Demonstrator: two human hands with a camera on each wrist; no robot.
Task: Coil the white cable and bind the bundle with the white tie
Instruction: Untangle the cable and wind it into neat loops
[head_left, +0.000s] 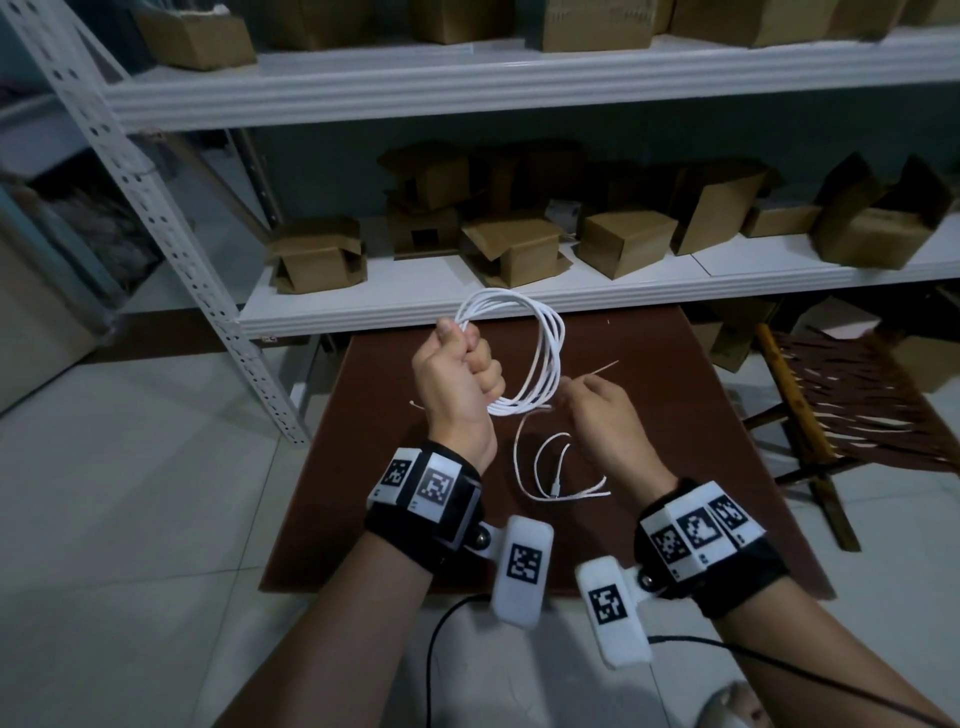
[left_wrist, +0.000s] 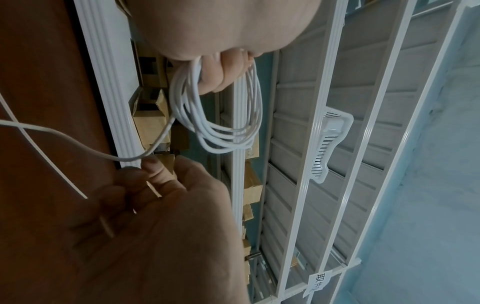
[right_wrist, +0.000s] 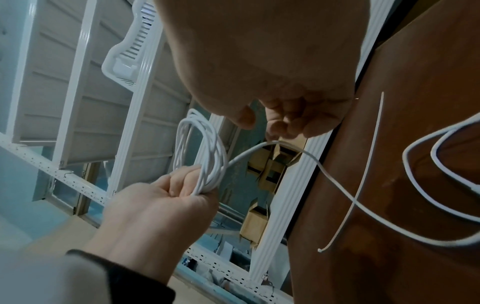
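Observation:
My left hand (head_left: 460, 364) grips a coil of several loops of the white cable (head_left: 551, 332) and holds it upright above the brown table (head_left: 675, 493). From the coil's lower end a loose run of cable passes to my right hand (head_left: 582, 400), which pinches it between thumb and fingertips (right_wrist: 275, 125). The rest of the cable (head_left: 519, 467) lies in curves on the table, its plug at the near end. The thin white tie (right_wrist: 363, 174) lies flat on the table under my hands, and neither hand touches it. Its tip (head_left: 605, 368) shows past my right hand.
A white metal shelf rack (head_left: 519, 306) with several cardboard boxes (head_left: 623, 249) stands right behind the table. Its slanted perforated upright (head_left: 208, 291) is at the left. A folding wooden chair (head_left: 831, 415) stands at the right. Tiled floor surrounds the table.

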